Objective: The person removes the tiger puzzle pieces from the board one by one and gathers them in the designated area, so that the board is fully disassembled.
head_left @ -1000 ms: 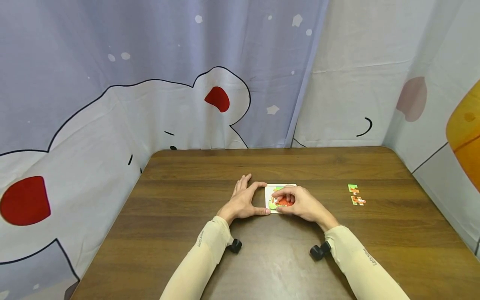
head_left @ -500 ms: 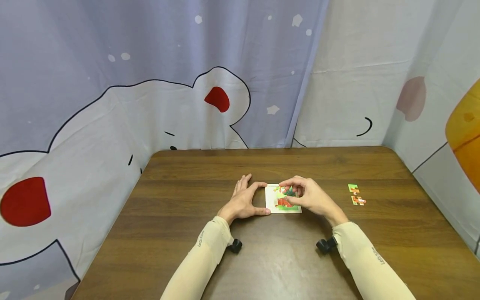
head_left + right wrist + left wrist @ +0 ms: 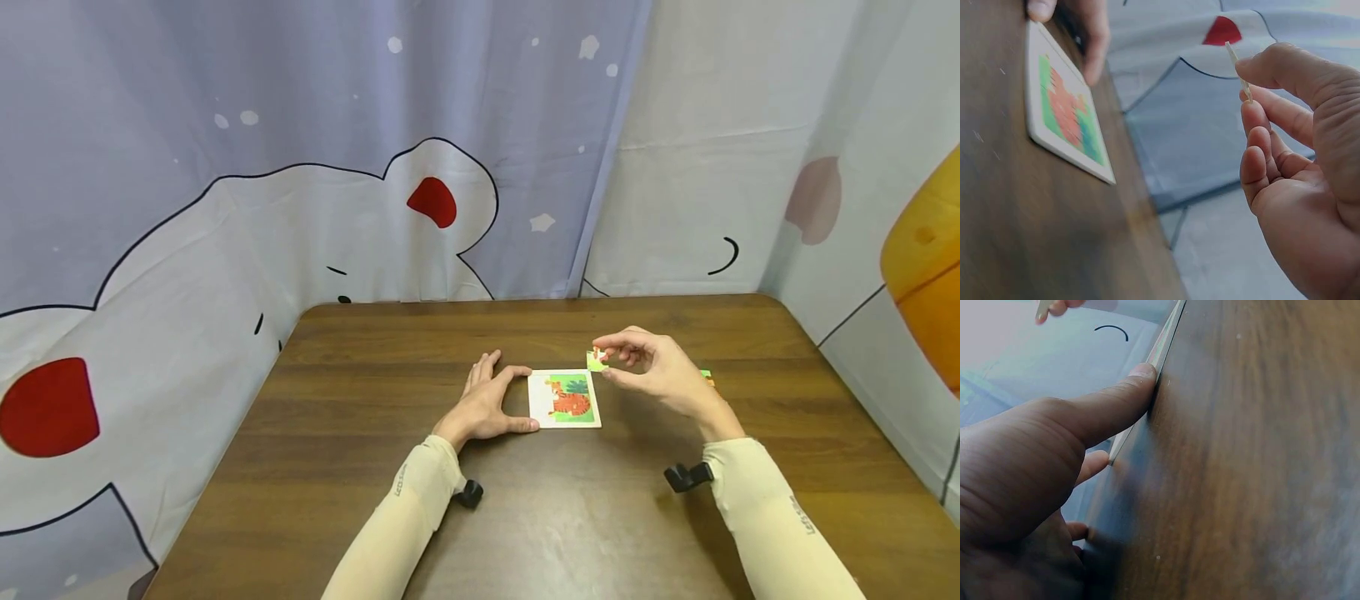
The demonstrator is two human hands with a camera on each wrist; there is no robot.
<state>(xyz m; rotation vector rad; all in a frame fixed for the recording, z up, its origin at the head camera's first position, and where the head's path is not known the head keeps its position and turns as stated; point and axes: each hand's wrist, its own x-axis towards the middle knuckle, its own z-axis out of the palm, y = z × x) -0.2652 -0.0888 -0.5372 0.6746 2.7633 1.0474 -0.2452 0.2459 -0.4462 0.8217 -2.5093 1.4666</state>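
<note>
A sleeve reads "Lets", then blurs. The right hand pinches a puzzle piece, face toward the person, by the puzzle board's far right corner; the spread left hand touches its left corners.

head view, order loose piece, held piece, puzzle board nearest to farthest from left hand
1. Puzzle board, touching the left hand
2. Held piece, farther right, pinched in right hand
3. Loose piece, far right, partly behind right hand
</note>
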